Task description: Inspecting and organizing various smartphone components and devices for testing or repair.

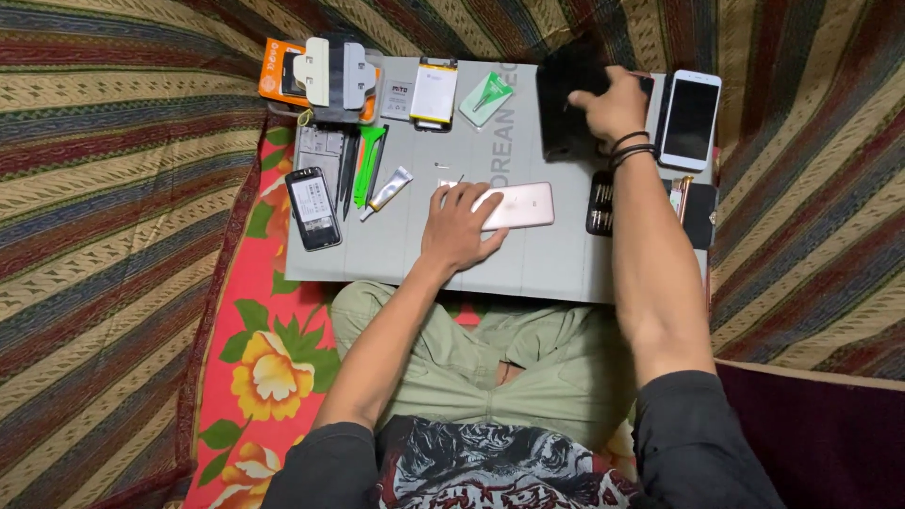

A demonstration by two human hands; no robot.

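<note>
Left hand [459,226] is flat on the grey counter [528,269], fingers [452,196] spread out and lying over the left end of a rose-gold smartphone lying face down [521,205]. So the phone is pinned near the middle of the counter, its right half sticking out past the hand. A tiny screw or metal bit [441,166] sits just above the fingertips.

Right hand [615,106] is up at the far edge, fingers curled down onto a black rectangular box-like thing [566,104]. Looks like it's gripping the top of it, but I can't tell how tight. Black bands [630,149] around that wrist.

Just right of that hand is a white smartphone with a dark screen [690,119]. Below the wrist there's a black tray of screwdriver bits [600,203], partly hidden by the forearm.

Going left along the far edge: a small green-and-white packet [486,98], a white and yellow phone battery [435,92], then a bulky white and grey clamp-type tool [336,73] sitting on an orange box [275,77]. Further down on the left, a green plastic pry tool [369,165], a small white tube of glue [389,189], and a black smartphone with its screen lit [313,207].

Counter rests over the person's lap, olive-green trousers [490,363] showing underneath, a red flowered cloth [255,368] and a striped blanket [104,236] around it.
</note>
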